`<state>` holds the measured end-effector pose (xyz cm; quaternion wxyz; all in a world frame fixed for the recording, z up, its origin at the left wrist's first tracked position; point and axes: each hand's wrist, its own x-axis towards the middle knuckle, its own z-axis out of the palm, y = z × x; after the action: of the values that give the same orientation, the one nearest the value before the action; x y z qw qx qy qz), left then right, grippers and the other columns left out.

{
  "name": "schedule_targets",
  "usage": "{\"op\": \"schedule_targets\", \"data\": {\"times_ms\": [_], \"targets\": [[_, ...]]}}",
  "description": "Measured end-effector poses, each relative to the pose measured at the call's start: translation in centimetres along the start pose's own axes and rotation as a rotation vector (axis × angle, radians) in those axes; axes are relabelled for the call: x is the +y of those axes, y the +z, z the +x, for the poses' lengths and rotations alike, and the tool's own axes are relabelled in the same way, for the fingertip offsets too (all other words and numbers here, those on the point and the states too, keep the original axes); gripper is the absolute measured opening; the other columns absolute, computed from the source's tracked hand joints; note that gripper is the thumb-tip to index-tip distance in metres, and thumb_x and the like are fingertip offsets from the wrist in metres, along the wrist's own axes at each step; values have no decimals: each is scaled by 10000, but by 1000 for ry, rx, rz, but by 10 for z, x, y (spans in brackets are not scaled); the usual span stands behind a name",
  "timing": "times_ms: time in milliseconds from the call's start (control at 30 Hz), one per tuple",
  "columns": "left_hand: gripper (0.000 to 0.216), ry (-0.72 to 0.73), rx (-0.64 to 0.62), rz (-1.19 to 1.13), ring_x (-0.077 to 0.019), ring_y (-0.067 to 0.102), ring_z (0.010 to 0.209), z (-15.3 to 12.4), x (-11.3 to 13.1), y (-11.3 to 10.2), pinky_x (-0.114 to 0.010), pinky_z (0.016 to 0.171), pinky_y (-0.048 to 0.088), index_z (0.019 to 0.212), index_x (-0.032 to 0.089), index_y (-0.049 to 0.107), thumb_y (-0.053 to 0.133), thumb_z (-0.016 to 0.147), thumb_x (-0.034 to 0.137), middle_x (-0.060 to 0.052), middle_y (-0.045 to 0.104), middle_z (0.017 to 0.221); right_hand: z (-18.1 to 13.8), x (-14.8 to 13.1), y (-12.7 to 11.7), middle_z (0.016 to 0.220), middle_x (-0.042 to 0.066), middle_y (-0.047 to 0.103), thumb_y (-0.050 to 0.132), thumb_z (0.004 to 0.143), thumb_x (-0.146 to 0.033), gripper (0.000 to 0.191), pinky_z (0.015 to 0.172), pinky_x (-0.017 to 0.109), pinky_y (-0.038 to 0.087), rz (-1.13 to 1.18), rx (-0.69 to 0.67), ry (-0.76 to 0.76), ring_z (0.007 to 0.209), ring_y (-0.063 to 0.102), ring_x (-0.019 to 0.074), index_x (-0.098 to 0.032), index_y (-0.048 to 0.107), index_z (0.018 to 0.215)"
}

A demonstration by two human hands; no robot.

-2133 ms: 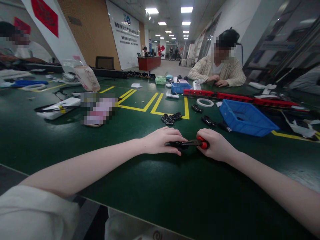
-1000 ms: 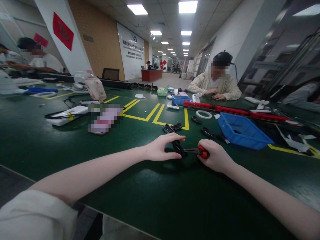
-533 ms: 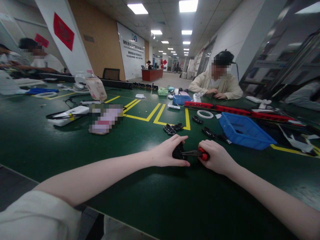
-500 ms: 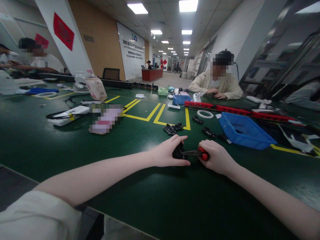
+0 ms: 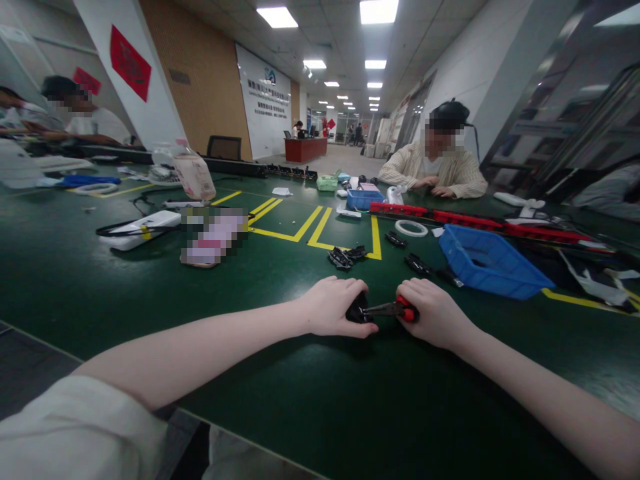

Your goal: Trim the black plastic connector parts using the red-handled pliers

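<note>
My left hand point(image 5: 337, 307) is closed around a small black plastic part point(image 5: 357, 309), thumb below and fingers above it. In my right hand point(image 5: 433, 313) is a pair of needle-nose pliers point(image 5: 387, 309) with red handles, mostly covered by my fingers. The jaws point left and their tip meets the black part; what they grip there is too small to make out. Beyond my hands lie several similar black plastic pieces point(image 5: 345, 257), with another black piece point(image 5: 417, 265) farther right.
A blue plastic bin point(image 5: 495, 263) stands to the right, near a white ring point(image 5: 411, 229) and a long red strip point(image 5: 470, 223). At left are a phone point(image 5: 215, 240), a white device point(image 5: 140, 230) and a bottle point(image 5: 194, 175). A co-worker point(image 5: 435, 160) sits across the table point(image 5: 280, 413).
The fingers of my left hand have closed down further around the black part. My right hand and the pliers stay almost in the same place.
</note>
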<state>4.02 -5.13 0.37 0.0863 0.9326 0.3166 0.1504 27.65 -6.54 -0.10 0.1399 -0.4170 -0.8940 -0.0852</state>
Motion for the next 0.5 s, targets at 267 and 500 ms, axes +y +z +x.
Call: {"op": "schedule_targets", "data": {"times_ms": [267,500], "targets": [[660,2,6,-57,-255,639,895,-2,0,-1,-354,790,492,1238,155,458,599,763,592,-90,616,1118,0,-1,-1,767,62,584,565,710,-139,105,622,308,394,0,-34,12,694,498,197,-193,479,739],[716,16,45,-102,-243,632,887,-3,-1,0,-338,754,501,1310,167,396,642,752,543,-91,580,1139,0,-2,-2,765,61,584,555,711,-138,107,616,304,392,-11,-40,20,687,501,193,-197,469,735]]}}
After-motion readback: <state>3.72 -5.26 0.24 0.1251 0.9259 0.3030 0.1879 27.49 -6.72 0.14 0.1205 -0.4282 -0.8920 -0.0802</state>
